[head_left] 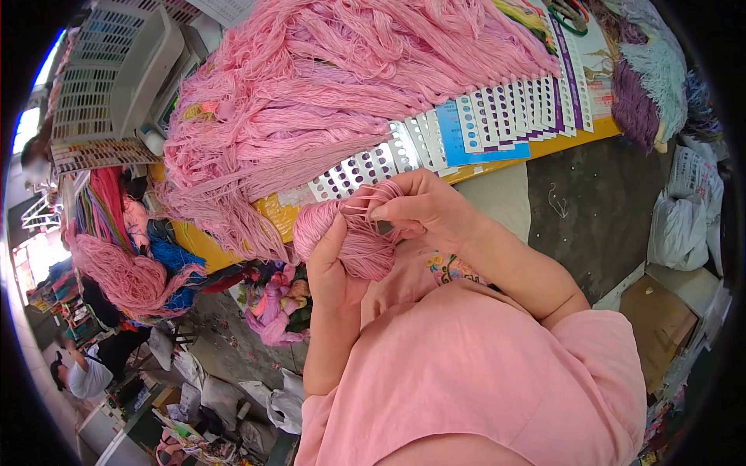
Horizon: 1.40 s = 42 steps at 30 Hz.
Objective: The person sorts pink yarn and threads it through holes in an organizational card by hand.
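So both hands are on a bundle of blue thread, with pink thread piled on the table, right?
No, the head view shows the bundle is pink, not blue. The left hand and right hand are on it, and pink thread is piled on the table.

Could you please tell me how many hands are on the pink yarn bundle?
2: the left hand holds the lower left of the pink yarn bundle, and the right hand grasps strands at its upper right.

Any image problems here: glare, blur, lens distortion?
Head view, overall: strong fisheye curving, black corners; bright patches at the left edge blown out. Head view, centre: left hand, right hand and yarn evenly lit, fairly sharp. Head view, lower left: background person small and soft.
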Each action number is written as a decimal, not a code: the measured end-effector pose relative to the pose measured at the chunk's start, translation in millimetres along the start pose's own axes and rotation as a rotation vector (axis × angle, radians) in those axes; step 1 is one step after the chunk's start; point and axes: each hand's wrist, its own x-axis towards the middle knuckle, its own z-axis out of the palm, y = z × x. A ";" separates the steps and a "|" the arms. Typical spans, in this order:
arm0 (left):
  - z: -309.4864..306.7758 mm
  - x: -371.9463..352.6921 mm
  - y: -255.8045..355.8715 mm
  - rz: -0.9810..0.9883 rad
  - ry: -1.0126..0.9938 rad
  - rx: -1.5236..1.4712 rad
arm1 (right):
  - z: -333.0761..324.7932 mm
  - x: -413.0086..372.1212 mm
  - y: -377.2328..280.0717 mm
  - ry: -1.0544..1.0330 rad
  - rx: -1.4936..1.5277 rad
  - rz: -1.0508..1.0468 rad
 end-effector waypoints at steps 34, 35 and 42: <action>-84.1 -0.6 92.6 -0.036 -0.073 -0.534 | -11.9 -47.9 -84.4 -0.338 -0.158 -0.306; -131.8 -10.5 104.2 0.005 -0.186 -0.621 | -23.3 -51.8 -94.1 -0.341 0.081 -0.314; -257.8 -85.2 188.7 0.276 0.673 -1.087 | -219.8 -164.5 -260.0 0.186 -0.039 -1.122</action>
